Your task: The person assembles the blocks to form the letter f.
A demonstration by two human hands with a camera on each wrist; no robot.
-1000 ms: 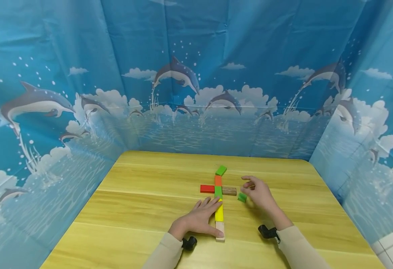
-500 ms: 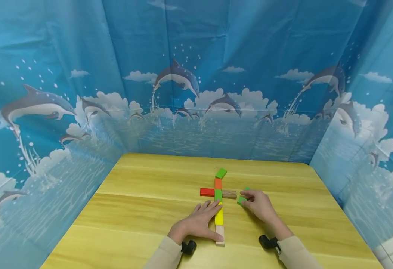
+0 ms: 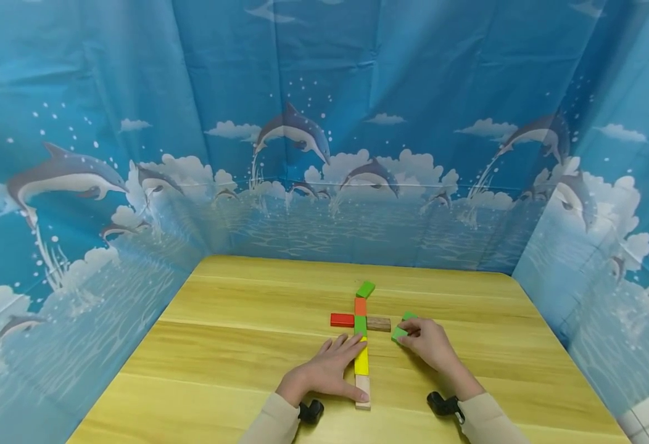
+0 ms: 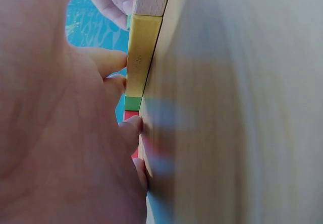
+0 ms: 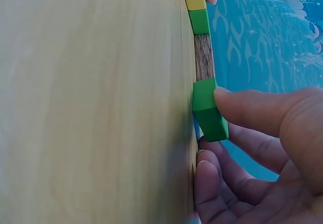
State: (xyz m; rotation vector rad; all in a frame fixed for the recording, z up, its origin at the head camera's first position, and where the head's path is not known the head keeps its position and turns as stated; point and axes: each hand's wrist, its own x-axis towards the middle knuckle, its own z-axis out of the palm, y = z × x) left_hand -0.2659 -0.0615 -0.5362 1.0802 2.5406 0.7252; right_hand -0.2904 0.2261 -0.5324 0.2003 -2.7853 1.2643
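Observation:
Wooden blocks lie flat in a cross on the table. The left hand spreads its fingers over the long arm. Its thumb rests on the pale block, and a forefinger touches the yellow block. Right of the cross, the right hand pinches a green block between thumb and fingers, close to the brown block. More green shows past its fingertips in the head view; I cannot tell whether it is the same block. A green centre block, red block and orange block complete the cross.
Another green block sits askew at the far end of the cross. The wood-grain table ends at a blue dolphin curtain behind and at both sides. Each wrist carries a black camera mount.
The right hand has come down and nearer, and its fingers have closed onto the green block, which has barely shifted. The left hand stays on the row. The head view has tilted slightly up.

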